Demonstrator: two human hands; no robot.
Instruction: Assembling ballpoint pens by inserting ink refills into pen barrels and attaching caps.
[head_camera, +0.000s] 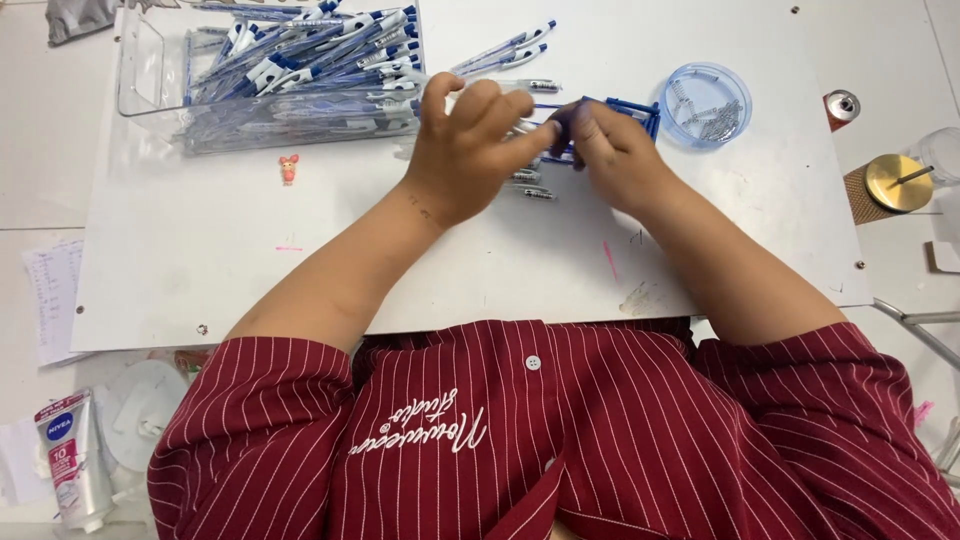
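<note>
White board (200, 270) edge near; both hands (470, 140) meet over pens (530, 180).

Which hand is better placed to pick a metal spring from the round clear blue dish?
Right, probably. The right hand lies just beside the round clear blue dish of small metal springs, while the left hand sits farther off, nearer the clear plastic box of pens.

Both hands (535, 140) together over loose blue-and-clear pens (530, 180) on white board (200, 250)
</note>
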